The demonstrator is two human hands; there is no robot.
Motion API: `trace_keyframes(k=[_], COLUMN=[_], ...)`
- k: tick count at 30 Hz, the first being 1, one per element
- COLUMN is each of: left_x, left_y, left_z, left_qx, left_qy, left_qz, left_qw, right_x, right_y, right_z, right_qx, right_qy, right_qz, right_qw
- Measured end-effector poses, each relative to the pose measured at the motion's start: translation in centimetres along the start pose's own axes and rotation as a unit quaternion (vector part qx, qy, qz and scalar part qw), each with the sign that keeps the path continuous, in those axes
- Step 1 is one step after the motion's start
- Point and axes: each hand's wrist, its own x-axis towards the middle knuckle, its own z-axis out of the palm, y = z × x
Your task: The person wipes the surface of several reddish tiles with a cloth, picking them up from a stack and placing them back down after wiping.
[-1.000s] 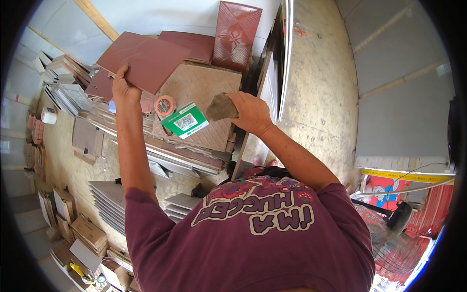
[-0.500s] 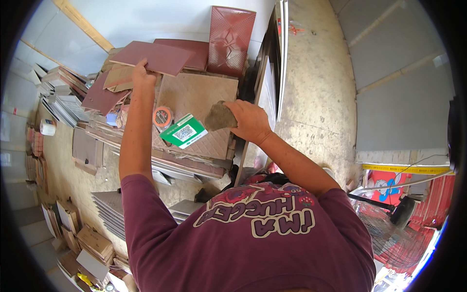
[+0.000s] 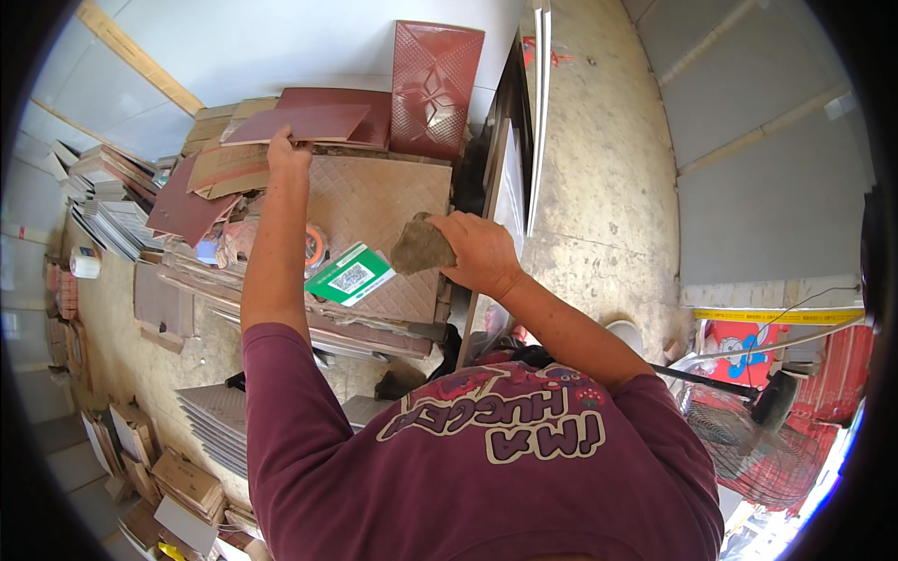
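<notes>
My left hand [image 3: 288, 152] is closed on the near edge of a smooth reddish-brown tile [image 3: 304, 123], held tilted above another red tile [image 3: 374, 105]. A rough grey-brown lump [image 3: 423, 245] sits in my right hand [image 3: 482, 251]; I cannot tell whether it is stone or sponge. Below the lump, a green and white card [image 3: 351, 273] with a square code lies on the tan, diamond-textured top of a stack [image 3: 374, 192]. Partly behind my left forearm is an orange tape roll [image 3: 316, 245]. A red tile with an embossed diamond pattern [image 3: 437, 89] stands against the wall.
Torn cardboard [image 3: 229, 168] and another reddish tile [image 3: 187, 201] lie left of the stack. Large panels [image 3: 538, 122] stand upright on its right. Grey ridged tiles [image 3: 210, 411] are stacked on the floor at lower left. A wire-caged fan [image 3: 748, 439] stands at lower right.
The tile in my left hand has come down and tilted to a shallower angle, showing less of its face. My right hand still grips the lump, slightly lower in view.
</notes>
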Motion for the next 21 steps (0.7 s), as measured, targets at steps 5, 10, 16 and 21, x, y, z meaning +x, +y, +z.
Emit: trace_keyframes(k=[5,10,16,21], left_x=[1.1,3.1,1.7,0.6], left_y=[-1.0,-1.0,-0.7,0.2], left_z=[-0.8,-1.6,-1.5,-1.3], left_qx=[0.017,-0.012,0.182,0.374], left_qy=[-0.005,-0.011,-0.022,-0.056], left_qz=[0.022,-0.017,-0.041,-0.093], left_qw=[1.0,1.0,0.982,0.921], right_x=[0.0,0.1,0.1,0.2], right_y=[-0.1,-0.2,-0.2,-0.2], right_z=[-0.2,-0.3,-0.3,-0.3], right_qx=[-0.006,-0.007,-0.01,-0.006], right_qy=[-0.015,-0.015,-0.007,0.003], right_qz=[0.002,0.001,-0.009,-0.013], right_qw=[1.0,1.0,1.0,1.0])
